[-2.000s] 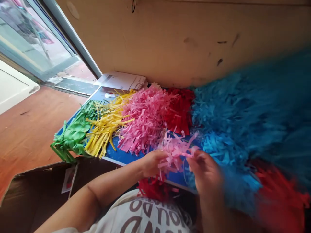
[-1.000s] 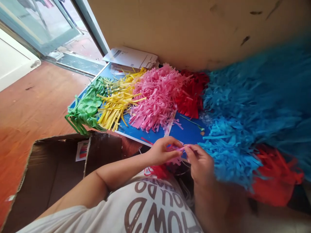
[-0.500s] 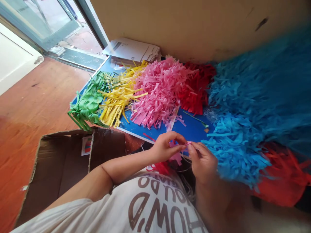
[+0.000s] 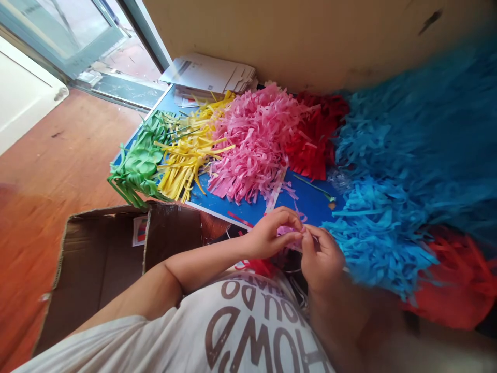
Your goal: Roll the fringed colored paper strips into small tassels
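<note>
My left hand [image 4: 273, 235] and my right hand [image 4: 321, 256] meet at the near edge of a blue board [image 4: 229, 211]. Their fingertips pinch a small bunch of pink paper strips [image 4: 290, 228], which is mostly hidden by my fingers. Just beyond my hands lies a large heap of pink paper fringe [image 4: 248, 147]. Red fringe [image 4: 315, 135], yellow fringe [image 4: 190, 158] and green fringe [image 4: 137, 163] lie on the same board. Bright blue fringe [image 4: 373, 228] hangs close beside my right hand, and red fringe [image 4: 454, 282] sits lower right.
A stack of white papers [image 4: 207, 72] sits at the board's far corner against a cream wall [image 4: 310, 41]. An open cardboard box [image 4: 104, 264] stands below the board on the left, on a wooden floor [image 4: 46, 171]. A glass door [image 4: 58, 26] is at upper left.
The loose pink bunch held out earlier has gathered tightly into my fingertips. My hands have come closer together, and the whole view has shifted slightly.
</note>
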`<state>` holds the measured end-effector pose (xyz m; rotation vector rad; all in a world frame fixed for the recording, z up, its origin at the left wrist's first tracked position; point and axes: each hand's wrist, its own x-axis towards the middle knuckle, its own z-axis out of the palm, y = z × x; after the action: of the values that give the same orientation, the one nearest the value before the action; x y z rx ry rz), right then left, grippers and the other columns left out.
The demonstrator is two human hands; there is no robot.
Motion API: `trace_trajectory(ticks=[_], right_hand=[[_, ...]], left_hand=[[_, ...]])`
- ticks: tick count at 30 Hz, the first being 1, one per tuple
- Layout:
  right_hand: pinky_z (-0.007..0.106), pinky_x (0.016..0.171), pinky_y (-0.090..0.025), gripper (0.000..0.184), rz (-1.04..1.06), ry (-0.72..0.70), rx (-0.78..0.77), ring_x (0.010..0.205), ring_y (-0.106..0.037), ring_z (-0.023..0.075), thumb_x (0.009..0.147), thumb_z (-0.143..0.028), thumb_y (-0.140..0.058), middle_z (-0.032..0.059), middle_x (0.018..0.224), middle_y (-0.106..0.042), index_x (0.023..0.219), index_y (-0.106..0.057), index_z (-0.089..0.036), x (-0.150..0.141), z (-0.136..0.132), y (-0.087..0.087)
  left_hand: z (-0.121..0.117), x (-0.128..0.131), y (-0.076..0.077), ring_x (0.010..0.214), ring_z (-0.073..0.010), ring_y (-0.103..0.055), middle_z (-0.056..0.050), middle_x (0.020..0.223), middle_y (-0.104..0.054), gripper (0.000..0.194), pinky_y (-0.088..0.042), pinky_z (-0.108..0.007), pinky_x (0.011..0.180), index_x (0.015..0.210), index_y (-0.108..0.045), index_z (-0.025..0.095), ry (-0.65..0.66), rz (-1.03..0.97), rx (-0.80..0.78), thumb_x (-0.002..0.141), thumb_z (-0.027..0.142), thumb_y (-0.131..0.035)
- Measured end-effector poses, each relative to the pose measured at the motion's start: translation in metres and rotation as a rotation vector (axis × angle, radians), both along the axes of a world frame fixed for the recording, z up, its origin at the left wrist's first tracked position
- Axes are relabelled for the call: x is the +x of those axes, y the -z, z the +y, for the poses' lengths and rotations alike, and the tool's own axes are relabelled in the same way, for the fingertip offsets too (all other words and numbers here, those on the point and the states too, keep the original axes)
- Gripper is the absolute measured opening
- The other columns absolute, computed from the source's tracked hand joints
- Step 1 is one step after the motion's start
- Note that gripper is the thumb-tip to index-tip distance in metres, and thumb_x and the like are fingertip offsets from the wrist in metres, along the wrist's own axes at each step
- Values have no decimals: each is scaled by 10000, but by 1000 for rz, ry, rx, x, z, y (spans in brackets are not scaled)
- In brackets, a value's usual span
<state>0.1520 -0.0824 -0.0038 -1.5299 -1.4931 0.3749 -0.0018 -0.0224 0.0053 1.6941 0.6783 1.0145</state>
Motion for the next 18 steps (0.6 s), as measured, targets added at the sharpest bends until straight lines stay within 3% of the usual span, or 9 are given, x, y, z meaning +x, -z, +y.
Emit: trace_trajectory(ticks=[7, 9, 13, 18], right_hand=[[307, 714, -539, 196, 203, 12, -154, 744, -666, 186, 901, -339, -599, 33, 778, -709, 816, -719, -208, 0, 1, 2], [316, 726, -543, 211, 243, 3, -211, 748, -664, 188, 891, -370, -612, 37, 776, -709, 805, -712, -205, 2, 3, 3], [290, 636, -553, 338, 506, -45, -465, 695, -672, 171, 908, -501, -598, 46, 869, -727, 1044, -687, -204, 10, 0, 0], [243, 486, -494, 392, 478, -98, -595, 494, -606, 135, 895, -562, -600, 10, 645, -667, 924, -722, -190, 13, -4, -6]], left_hand=[[3, -5, 3, 851, -165, -637, -96, 888, -701, 304, -491, -283, 827, 885, -672, 135, 99, 71, -190, 888, 439, -664], [5, -7, 2, 844, -164, -640, -92, 880, -700, 336, -496, -288, 822, 878, -664, 132, 175, 17, -364, 863, 467, -689], [8, -11, 4, 754, -141, -667, -57, 802, -702, 373, -511, -272, 768, 891, -655, 118, 233, -276, -862, 767, 435, -806], [9, -9, 8, 695, -93, -626, -35, 802, -703, 347, -476, -228, 705, 889, -722, 115, 131, -403, -1066, 682, 344, -880]])
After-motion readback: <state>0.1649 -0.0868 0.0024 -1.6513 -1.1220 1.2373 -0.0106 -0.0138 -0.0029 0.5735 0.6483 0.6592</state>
